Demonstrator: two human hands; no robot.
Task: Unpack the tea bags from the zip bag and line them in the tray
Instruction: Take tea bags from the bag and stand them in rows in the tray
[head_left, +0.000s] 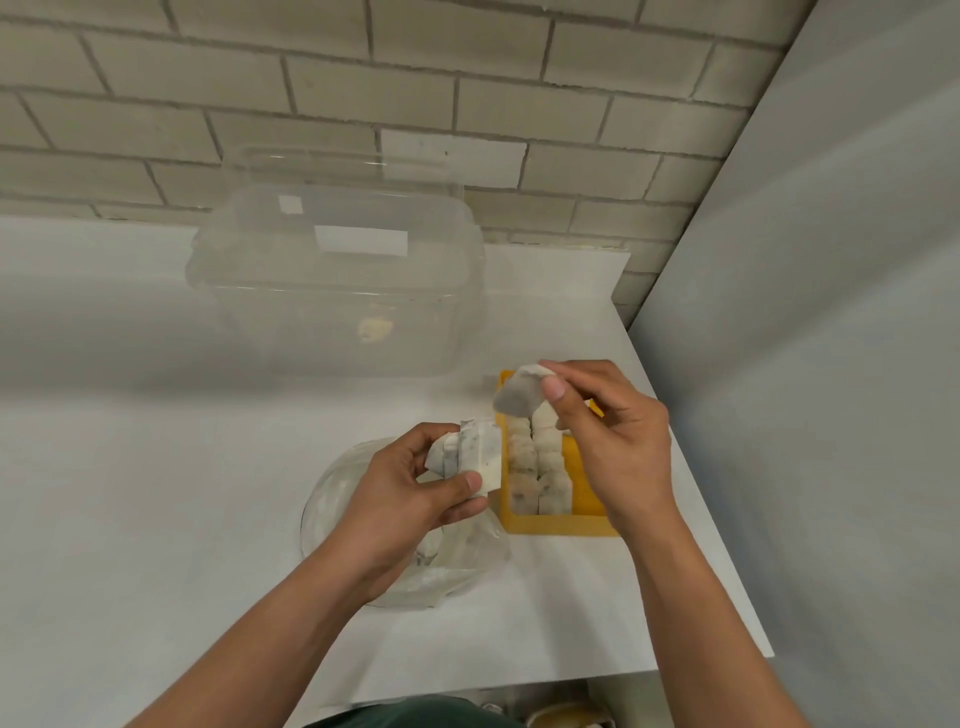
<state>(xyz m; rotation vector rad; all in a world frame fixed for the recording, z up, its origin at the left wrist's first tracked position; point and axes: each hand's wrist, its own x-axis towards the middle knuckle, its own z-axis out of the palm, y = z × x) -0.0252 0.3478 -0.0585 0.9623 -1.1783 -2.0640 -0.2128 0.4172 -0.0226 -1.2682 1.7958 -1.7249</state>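
Low in the frame, the clear zip bag (457, 561) is lying slack on the white counter (156, 467), right under the left hand (410, 483). That hand is gripping a small stack of tea bags (475, 449) between thumb and curled fingers, just left of the yellow tray (556, 524). The tray is sitting right of centre, its long axis running up the frame, away from the person. Two rows of bags (535, 467) are standing along its left side, while bare yellow floor is showing along its right side, partly hidden by the right hand (608, 436). This hand, apart from the left, is pinching a single tea bag (517, 392) between thumb and fingertips above the tray's far end. It is the nearer hand to the open room, so the coming move is probably turning on lowering the bag straight down, in line with the rows. The counter's right edge is running close beside the tray; leftward there is wide room. Farther up, a large clear plastic container (337, 291) is standing near the tiled wall (467, 78)
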